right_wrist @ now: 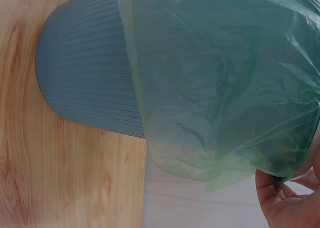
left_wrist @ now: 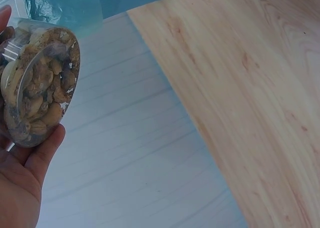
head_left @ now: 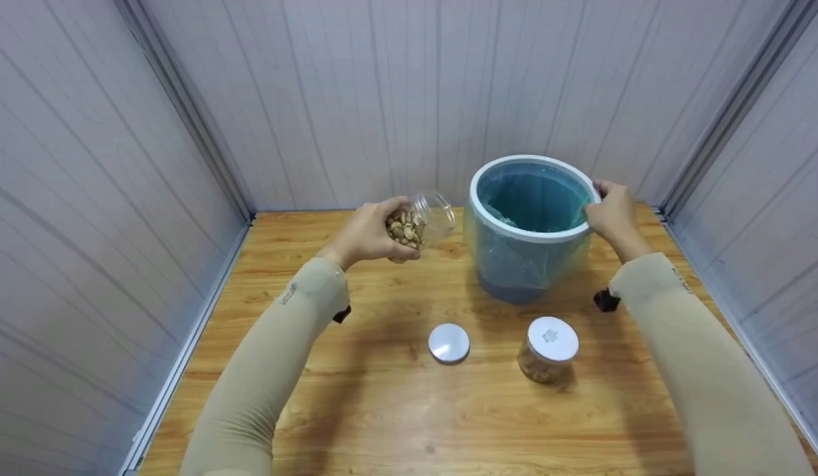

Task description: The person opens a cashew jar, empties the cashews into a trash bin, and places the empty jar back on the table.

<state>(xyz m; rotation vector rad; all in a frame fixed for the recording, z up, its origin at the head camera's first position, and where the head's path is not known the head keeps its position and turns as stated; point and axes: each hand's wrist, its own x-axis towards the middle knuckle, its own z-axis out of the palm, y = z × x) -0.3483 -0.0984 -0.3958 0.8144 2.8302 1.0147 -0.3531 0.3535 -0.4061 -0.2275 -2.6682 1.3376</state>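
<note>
My left hand (head_left: 366,235) grips a clear plastic jar (head_left: 437,213) of nuts, lidless and tipped so its mouth faces the trash bin. In the left wrist view, brown and cream nuts (left_wrist: 42,96) crowd against the jar's base. The blue-grey trash bin (head_left: 505,291) stands at the back right, lined with a thin green bag (right_wrist: 185,88) folded over its white rim (head_left: 515,231). At the rim's right side, my right hand (head_left: 614,215) pinches the edge with thumb and fingers, holding the bag there. Its fingertips inside are partly hidden.
A round white lid (head_left: 448,343) lies flat on the wooden table (head_left: 396,416). To its right stands a second jar (head_left: 541,367) of nuts with a white lid on. Pale panel walls (head_left: 330,99) enclose the table at the back and both sides.
</note>
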